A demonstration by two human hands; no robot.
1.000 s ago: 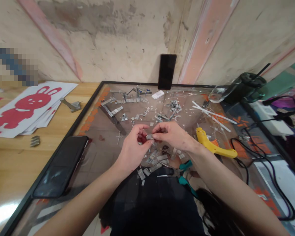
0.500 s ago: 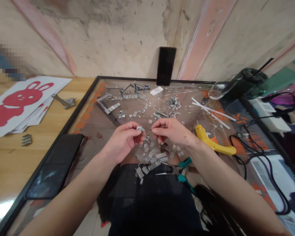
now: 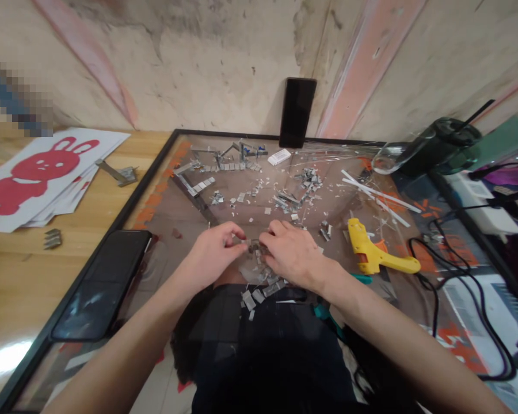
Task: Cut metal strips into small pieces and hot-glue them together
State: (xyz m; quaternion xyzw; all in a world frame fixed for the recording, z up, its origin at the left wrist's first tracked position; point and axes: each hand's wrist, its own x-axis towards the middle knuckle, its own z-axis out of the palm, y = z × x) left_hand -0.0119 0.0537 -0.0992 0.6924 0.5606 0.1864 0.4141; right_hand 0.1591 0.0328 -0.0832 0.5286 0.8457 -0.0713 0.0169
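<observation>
Glass tabletop [image 3: 168,215], clock directions taken from the gap between the two hands. The right hand [image 3: 291,250], at three o'clock, has dropped palm down over the loose work; half a second earlier its fingertips were pinched and clear of it. Its fingers are now bent and slightly spread; whether they clamp anything cannot be told, the tips being partly hidden. The left hand [image 3: 216,250], at nine o'clock, is turned more toward the table, thumb and index tips near one another; whether they grip a piece cannot be told. A dark phone [image 3: 103,284] lies flat between eight and nine o'clock. A yellow glue gun [image 3: 374,259] rests at three, beyond the right wrist. The teal-handled pliers [image 3: 322,312], at four, are now more covered by the right arm. A row of grey pieces [image 3: 263,291] keeps its place toward six. A grey cluster [image 3: 326,230] now shows at three; the hand covered that spot earlier. Small grey bits [image 3: 258,253] lie at the hub. Work appears to have passed from one raised piece to those on the glass.
</observation>
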